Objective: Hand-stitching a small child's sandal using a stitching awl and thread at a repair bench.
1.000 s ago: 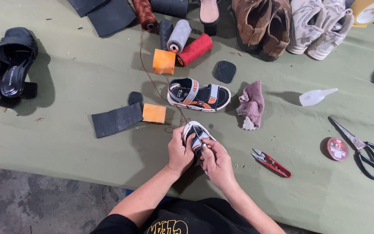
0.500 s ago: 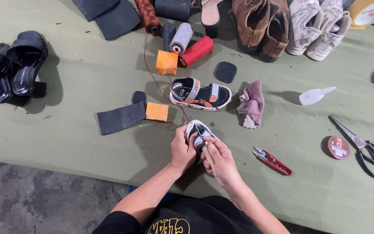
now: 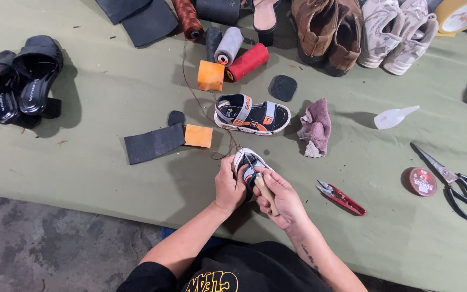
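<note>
Little has shifted since the earlier frame; my left hand [image 3: 229, 186] still cups the small sandal [image 3: 247, 162] at the near edge of the surface [image 3: 109, 162]; it feels light, bendy; my right hand [image 3: 279, 197] pinches a wooden-handled awl [image 3: 260, 184].

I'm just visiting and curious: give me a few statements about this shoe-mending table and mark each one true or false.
1. Both hands are on a small sandal. True: the left hand grips it and the right hand works on it with a wooden-handled tool.
2. The red snips lie left of the hands. False: they lie to the right.
3. A second small sandal sits beyond the hands. True.
4. The big scissors are in the right hand. False: they lie on the table, far right.
</note>
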